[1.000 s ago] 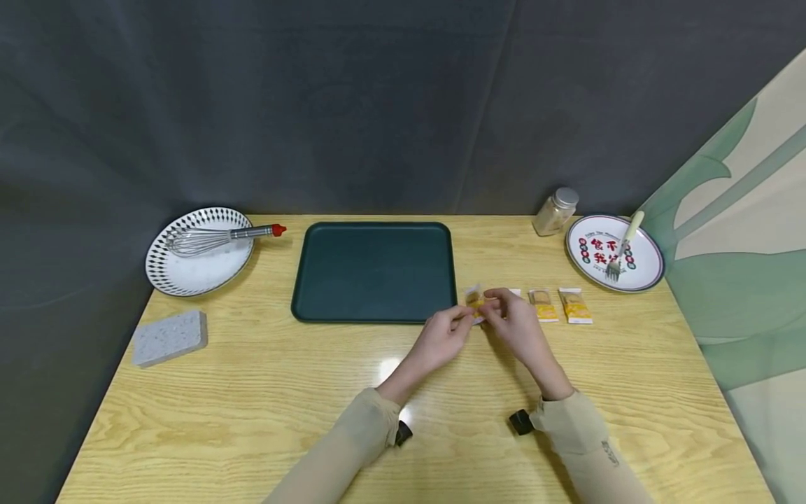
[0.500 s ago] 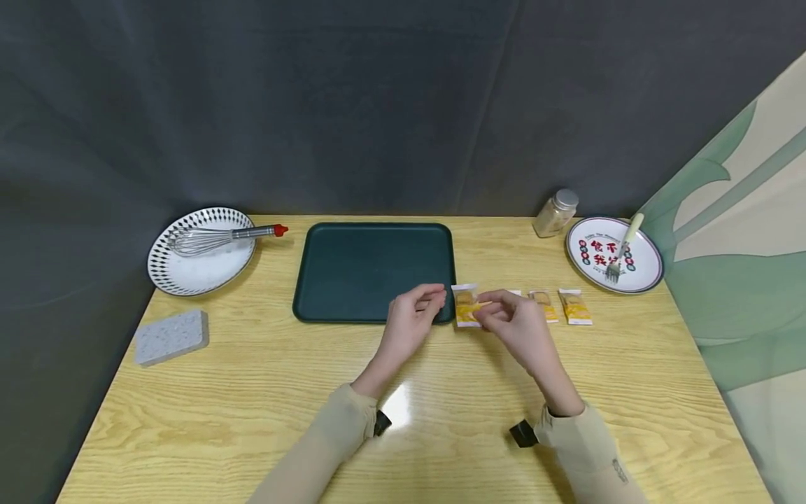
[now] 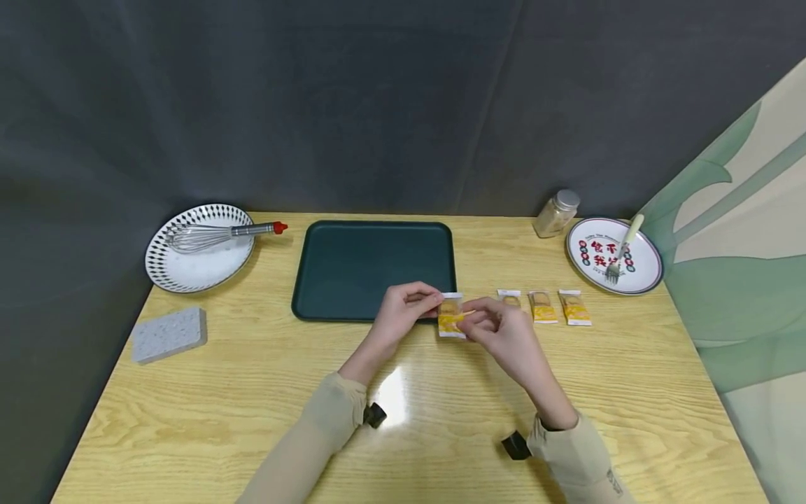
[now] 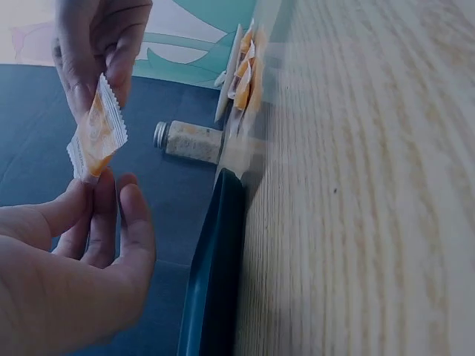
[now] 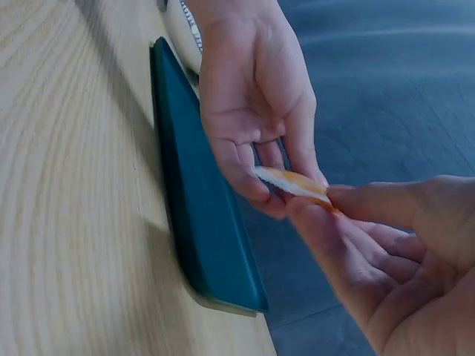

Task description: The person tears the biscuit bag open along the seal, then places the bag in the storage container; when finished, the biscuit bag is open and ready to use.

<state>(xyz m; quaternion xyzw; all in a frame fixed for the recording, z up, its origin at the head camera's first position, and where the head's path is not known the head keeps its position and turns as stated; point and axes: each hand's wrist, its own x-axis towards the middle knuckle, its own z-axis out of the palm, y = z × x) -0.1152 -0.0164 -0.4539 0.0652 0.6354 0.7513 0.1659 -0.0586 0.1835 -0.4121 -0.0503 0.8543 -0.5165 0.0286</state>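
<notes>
Both hands hold one small wrapped biscuit (image 3: 450,325), yellow and white with serrated ends, above the right front corner of the dark green tray (image 3: 371,273). My left hand (image 3: 398,313) pinches its upper left corner between thumb and fingertips. From the other side, my right hand (image 3: 508,339) pinches its right edge with thumb and index finger. In the left wrist view the packet (image 4: 100,137) stands tilted between the two hands. The right wrist view shows it edge-on, a thin orange and white strip (image 5: 297,185). Three more wrapped biscuits (image 3: 543,306) lie in a row to the right.
At the back left, a whisk (image 3: 214,236) lies across a patterned plate (image 3: 195,276), behind a grey speckled block (image 3: 168,336). A lidded glass jar (image 3: 556,213) and a plate (image 3: 585,269) bearing a fork (image 3: 623,250) stand at the back right.
The biscuit packet has moved left, from beside the tray to over its front corner. The left hand drew away from it, then took hold of it again; the right hand kept its pinch.
</notes>
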